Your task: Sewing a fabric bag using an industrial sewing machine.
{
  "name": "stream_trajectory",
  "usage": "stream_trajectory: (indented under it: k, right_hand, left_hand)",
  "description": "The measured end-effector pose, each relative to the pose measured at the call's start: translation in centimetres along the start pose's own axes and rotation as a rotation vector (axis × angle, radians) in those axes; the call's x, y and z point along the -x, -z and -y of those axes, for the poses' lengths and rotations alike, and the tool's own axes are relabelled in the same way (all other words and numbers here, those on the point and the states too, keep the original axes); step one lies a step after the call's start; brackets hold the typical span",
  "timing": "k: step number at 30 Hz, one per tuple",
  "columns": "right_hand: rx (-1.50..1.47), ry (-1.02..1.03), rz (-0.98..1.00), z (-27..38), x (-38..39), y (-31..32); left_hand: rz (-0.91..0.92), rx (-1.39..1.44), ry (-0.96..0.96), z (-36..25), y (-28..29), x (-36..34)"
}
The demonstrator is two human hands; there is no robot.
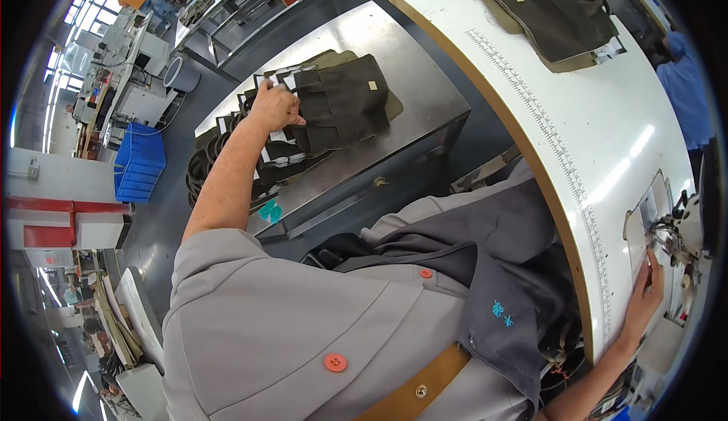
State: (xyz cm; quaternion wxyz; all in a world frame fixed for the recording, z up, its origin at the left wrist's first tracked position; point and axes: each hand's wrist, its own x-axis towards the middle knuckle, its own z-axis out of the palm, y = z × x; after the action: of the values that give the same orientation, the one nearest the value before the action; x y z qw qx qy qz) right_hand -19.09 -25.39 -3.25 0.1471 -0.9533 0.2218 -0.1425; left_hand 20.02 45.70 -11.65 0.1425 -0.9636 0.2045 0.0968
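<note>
My left arm reaches out to a stack of dark olive garment pieces (345, 103) on the metal table. On the stack's near left edge, my left hand (277, 106) has its fingers bent and closed on a dark fabric piece, beside white patches and black bands. My right hand (647, 292) lies on the white sewing table (591, 140), fingers stretched out and holding nothing that I can see. Its fingertips are close to the presser foot of the sewing machine (667, 231).
More dark olive pieces (550, 12) lie at the sewing table's far end. A ruler scale (546, 122) runs along that table. The metal table (371, 34) stands left of it. A blue crate (140, 162) and a white bucket (182, 75) are farther left. Other people work in the background.
</note>
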Motion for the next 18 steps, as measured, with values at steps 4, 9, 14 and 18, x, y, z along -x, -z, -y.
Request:
stream_trajectory:
  k: [4,9,14,18]
  right_hand:
    - [-0.012,0.024,-0.028,-0.1,0.1,-0.2]
    - [-0.022,0.027,-0.024,0.1,0.1,-0.4]
    - [-0.049,-0.013,-0.008,-0.1,0.1,-0.4]
    - [-0.089,0.004,-0.028,0.3,0.1,-0.4]
  left_hand:
    - [-0.027,0.132,0.0,0.3,-0.4,0.3]
    - [-0.115,0.162,0.024,-1.0,-0.4,1.3]
    - [-0.166,0.196,0.025,-1.4,-2.0,2.0]
    - [-0.192,0.18,0.041,-2.3,-1.6,1.9]
